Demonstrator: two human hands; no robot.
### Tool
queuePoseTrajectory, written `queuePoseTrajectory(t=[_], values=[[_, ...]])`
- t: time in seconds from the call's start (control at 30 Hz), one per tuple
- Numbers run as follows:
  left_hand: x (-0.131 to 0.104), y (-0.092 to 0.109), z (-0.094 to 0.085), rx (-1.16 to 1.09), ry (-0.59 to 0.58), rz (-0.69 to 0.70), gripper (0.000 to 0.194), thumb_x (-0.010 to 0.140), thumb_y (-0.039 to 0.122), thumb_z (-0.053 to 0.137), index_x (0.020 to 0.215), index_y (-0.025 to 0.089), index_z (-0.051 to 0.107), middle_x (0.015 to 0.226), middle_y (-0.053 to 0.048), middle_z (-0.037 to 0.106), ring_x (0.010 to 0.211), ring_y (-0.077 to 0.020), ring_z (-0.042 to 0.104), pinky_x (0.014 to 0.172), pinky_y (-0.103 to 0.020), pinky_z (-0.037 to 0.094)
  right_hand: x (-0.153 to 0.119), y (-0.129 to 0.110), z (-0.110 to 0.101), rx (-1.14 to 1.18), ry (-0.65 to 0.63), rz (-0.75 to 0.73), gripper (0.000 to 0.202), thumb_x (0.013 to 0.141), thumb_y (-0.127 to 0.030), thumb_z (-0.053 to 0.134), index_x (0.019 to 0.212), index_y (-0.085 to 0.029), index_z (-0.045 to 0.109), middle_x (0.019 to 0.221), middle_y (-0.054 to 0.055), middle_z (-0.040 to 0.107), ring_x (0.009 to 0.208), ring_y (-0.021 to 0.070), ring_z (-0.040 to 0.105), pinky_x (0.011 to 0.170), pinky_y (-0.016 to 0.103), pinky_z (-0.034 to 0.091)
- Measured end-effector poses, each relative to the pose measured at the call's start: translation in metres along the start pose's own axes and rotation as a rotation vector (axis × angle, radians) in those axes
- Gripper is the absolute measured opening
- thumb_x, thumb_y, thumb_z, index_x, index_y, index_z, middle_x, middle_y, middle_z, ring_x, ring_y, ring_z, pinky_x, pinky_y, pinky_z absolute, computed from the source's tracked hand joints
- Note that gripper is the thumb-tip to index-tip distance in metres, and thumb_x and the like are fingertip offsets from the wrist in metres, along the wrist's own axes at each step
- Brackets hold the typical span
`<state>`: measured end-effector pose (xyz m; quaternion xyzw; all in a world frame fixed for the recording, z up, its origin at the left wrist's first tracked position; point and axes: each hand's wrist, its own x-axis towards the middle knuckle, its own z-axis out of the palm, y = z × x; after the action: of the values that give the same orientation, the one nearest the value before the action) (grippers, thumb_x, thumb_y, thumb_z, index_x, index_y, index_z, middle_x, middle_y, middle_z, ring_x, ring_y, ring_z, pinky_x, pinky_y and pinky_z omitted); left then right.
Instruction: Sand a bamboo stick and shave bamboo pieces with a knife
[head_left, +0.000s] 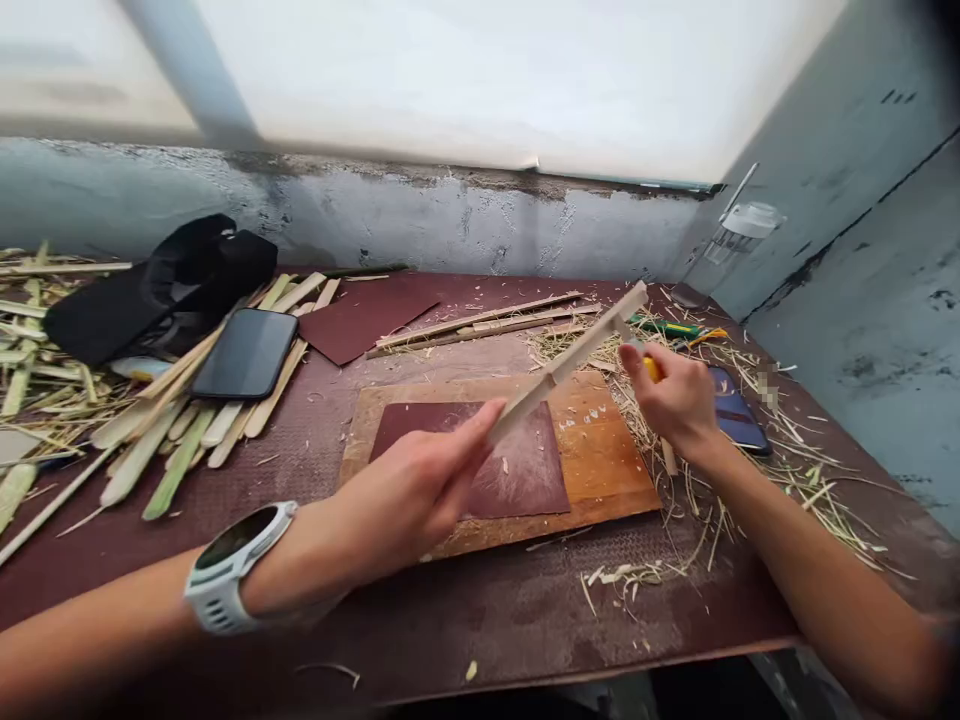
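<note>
My left hand (pixel 420 480), with a light-coloured watch (pixel 240 565) on its wrist, is closed around the near end of a bamboo strip (pixel 559 372). The strip slants up and away to the right, above a wooden board (pixel 611 465) with a sheet of dark red sandpaper (pixel 517 465) lying on it. A yellow-handled knife (pixel 652 368) is gripped in my right hand (pixel 679 395), mostly hidden by the fingers. Its blade is close to the far part of the strip; whether they touch I cannot tell.
Several flat bamboo pieces (pixel 180 460) lie at left around a phone (pixel 246 352) and a black cloth item (pixel 165 285). Long strips (pixel 480 325) and another red sheet (pixel 367 315) lie behind the board. Shavings (pixel 705 490), a green tool (pixel 667 327) and a blue object (pixel 739 410) are at right.
</note>
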<state>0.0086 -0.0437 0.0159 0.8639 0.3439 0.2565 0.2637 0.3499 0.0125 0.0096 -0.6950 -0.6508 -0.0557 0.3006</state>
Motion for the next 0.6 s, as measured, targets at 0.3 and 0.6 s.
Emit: queuePoseTrajectory(t=[0.3,0.6], values=[[0.017,-0.016,0.0,-0.267,0.039,-0.207,0.051,0.107,0.037,0.049,0.152,0.015,0.053,0.066,0.004,0.058,0.054,-0.0102,0.053,0.052,-0.02,0.043,-0.021,-0.022,0.014,-0.104,-0.207,-0.098,0.069,0.094,-0.086,0.033,0.072,-0.025,0.054,0.06,0.003,0.058,0.056,0.0186,0.05,0.057,0.03,0.022],[0.033,-0.049,-0.022,-0.411,0.153,-0.344,0.057,0.097,0.047,0.065,0.142,0.013,0.058,0.061,0.006,0.053,0.043,-0.0104,0.047,0.039,-0.02,0.036,-0.027,-0.02,0.03,-0.187,-0.182,-0.235,0.052,0.101,-0.071,0.042,0.096,-0.024,0.063,0.078,0.007,0.072,0.067,0.0238,0.065,0.061,0.03,0.026]])
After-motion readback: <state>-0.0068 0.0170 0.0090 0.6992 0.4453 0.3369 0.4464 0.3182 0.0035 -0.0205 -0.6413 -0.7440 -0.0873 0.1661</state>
